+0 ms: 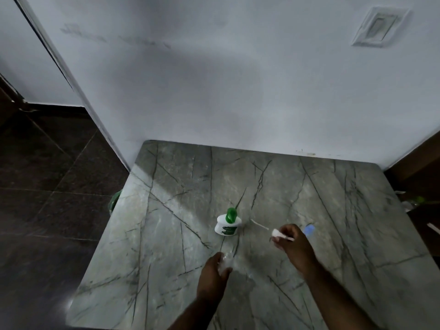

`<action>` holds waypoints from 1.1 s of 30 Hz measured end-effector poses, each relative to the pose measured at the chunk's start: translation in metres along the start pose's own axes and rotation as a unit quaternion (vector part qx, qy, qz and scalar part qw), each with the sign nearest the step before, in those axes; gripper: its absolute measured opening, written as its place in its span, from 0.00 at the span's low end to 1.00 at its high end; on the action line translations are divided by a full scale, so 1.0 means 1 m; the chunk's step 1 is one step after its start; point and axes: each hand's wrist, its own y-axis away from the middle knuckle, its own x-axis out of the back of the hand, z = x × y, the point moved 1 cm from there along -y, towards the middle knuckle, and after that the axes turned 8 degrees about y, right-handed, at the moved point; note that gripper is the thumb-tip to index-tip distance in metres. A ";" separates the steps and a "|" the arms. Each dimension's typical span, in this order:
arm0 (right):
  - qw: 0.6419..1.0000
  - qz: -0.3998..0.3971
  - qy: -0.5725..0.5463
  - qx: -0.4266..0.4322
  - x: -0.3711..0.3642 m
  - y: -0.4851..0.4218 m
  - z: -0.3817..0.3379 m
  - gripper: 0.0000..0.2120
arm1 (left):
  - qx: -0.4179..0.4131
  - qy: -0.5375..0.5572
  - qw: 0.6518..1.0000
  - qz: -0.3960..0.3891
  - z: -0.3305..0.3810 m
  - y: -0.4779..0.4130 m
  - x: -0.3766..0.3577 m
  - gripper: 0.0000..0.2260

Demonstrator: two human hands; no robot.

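A white bottle [227, 226] with a green cap stands upright near the middle of a grey marble table [181, 234]. To its right a thin white stick [259, 225] lies on the tabletop. My right hand [291, 244] pinches a small white piece with a thin stick [277, 233] just above the table. My left hand [214, 275] holds a small clear, blurred object [226, 260] in front of the bottle; what it is cannot be told. A small blue item [309, 229] lies just behind my right hand, partly hidden.
The table stands against a white wall [214, 79] with a switch plate [381, 27] at upper right. Dark tiled floor [47, 186] lies to the left. Something green [115, 201] peeks from under the table's left edge. Dark furniture [419, 167] borders the right side.
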 end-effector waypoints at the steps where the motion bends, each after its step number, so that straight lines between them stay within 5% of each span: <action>1: 0.999 0.042 0.018 -0.009 -0.008 0.001 0.013 0.10 | 0.001 -0.001 1.000 -0.002 -0.001 0.000 -0.001 0.26; 7: 0.974 0.172 0.142 -0.038 -0.059 0.003 0.060 0.07 | 0.015 0.014 1.000 -0.003 -0.005 -0.002 -0.003 0.25; 14: 0.946 0.193 0.243 -0.090 -0.080 -0.005 0.084 0.07 | -0.001 0.009 1.000 0.002 -0.010 -0.008 -0.003 0.18; 27: 0.940 0.163 0.295 -0.050 -0.073 -0.007 0.085 0.21 | 0.016 0.032 0.999 0.011 0.002 -0.004 -0.005 0.25; 33: 0.949 0.191 0.243 0.056 -0.068 -0.003 0.031 0.19 | 0.008 0.041 0.999 0.034 0.018 -0.002 0.000 0.25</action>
